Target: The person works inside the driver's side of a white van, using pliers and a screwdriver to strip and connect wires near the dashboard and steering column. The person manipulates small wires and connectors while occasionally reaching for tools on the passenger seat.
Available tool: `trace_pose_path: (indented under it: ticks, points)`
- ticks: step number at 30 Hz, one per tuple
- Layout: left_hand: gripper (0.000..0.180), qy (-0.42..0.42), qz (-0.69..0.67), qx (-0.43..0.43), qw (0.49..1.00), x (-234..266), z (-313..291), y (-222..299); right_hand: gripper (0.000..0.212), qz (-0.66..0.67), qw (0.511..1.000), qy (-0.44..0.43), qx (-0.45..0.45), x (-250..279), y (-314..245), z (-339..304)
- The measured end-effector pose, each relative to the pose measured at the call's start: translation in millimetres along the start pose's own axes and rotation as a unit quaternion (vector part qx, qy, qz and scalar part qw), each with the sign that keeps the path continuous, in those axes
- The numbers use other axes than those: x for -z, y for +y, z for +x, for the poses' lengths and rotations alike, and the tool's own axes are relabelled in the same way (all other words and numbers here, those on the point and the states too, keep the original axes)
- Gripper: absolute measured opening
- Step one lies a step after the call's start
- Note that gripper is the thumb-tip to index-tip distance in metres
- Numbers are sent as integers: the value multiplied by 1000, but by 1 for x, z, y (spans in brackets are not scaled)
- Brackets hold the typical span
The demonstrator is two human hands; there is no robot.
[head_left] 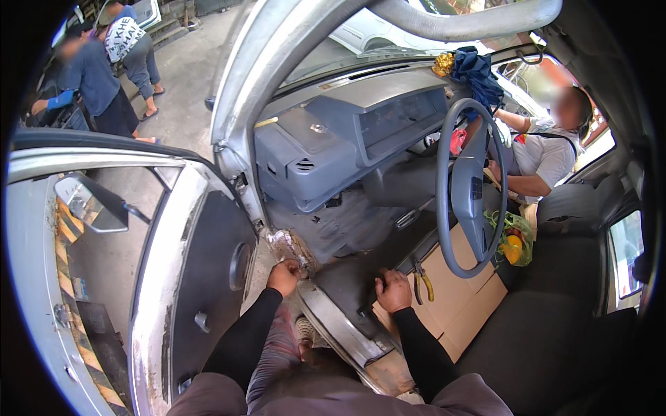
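Note:
My left hand [283, 277] is at the door sill of a vehicle, its fingers pinched together at a rusty, paint-chipped corner [288, 246]. Whatever they hold is too small to tell. Over the black floor mat [347, 277], my right hand [394, 290] is closed with its fingers curled in, close to the front edge of the seat. What it grips, if anything, is hidden. Just right of that hand, pliers [422, 281] with yellow-and-black handles lie on a flat cardboard sheet [454, 305]. A bare metal sill strip [340, 319] runs between my arms.
The steering wheel [442, 187] stands right of the grey dashboard [319, 139]. A plastic bag [517, 239] with greens and something yellow lies beyond it. Another person [548, 152] sits at the far side. The open door [208, 263] is at left; people [104, 83] bend over outside.

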State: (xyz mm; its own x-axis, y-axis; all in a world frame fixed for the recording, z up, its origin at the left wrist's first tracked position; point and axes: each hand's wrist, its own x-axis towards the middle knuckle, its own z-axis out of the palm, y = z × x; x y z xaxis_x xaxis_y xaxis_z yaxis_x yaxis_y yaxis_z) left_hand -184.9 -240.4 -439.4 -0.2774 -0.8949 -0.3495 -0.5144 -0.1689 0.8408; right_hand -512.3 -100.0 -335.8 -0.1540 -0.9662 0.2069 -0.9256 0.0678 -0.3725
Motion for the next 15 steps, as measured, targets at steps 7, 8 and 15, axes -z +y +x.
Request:
trace_pose_path:
  ticks: [7,8,15]
  points:
    - [35,-67,356,-140,921,-75,140,-65,22,11,999,34,7,-5,4,-1]
    - [35,-69,393,-162,902,-90,168,-76,21,5,999,32,5,-4,4,0]
    - [54,-54,427,-114,895,-153,354,-161,18,18,999,28,29,-7,-3,13]
